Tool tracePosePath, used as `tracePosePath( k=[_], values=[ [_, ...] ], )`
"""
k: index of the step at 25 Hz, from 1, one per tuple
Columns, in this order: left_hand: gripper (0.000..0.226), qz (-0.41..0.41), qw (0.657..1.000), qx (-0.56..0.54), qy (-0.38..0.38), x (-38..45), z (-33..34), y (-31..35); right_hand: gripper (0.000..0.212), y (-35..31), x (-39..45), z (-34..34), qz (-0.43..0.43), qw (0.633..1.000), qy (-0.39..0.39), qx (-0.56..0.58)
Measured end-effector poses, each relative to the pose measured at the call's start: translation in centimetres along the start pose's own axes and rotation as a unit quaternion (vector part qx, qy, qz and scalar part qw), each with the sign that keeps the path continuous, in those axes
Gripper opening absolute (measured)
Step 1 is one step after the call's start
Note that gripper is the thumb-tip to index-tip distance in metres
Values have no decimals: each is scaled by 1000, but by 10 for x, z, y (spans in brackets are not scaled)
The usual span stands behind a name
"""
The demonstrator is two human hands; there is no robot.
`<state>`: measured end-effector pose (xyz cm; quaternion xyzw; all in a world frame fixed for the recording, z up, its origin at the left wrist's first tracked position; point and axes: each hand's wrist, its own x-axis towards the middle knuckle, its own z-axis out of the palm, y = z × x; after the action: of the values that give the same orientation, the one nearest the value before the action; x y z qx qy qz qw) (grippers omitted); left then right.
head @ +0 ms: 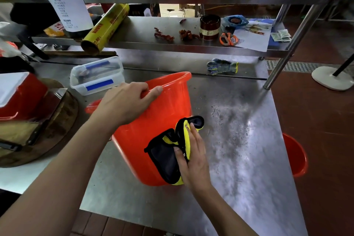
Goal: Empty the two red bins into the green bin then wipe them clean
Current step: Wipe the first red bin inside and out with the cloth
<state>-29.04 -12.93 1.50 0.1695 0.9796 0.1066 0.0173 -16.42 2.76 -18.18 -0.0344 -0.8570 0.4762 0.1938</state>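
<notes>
Red bin lies tipped on the steel desk at frame centre, mouth toward the shelf. Left hand grips its rim, fingers curled over the edge. Right hand presses a black-and-yellow cloth flat against the bin's outer wall, fingers straight. Second red bin stands on the floor at right, beyond the desk edge. Clear box sits behind the tipped bin.

We look down and forward from head height, close over our left hand and right hand at the steel table, shelves beyond our fingertips.
</notes>
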Motion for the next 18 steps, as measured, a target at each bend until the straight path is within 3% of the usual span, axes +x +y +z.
tracePosePath(
  k=[3,8,15,18],
  values=[
    [55,19,997,63,29,9,11,12,63,-1,-4,2,-21,1000,-2,-7],
    [50,47,995,75,56,5,19,16,64,1,-12,-5,-18,1000,0,2],
    [52,45,996,2,78,-7,20,18,63,-2,-25,-39,-4,1000,25,4],
    [58,37,996,-36,69,-9,22,19,62,-4,-24,-52,-40,998,50,-8]
  ],
)
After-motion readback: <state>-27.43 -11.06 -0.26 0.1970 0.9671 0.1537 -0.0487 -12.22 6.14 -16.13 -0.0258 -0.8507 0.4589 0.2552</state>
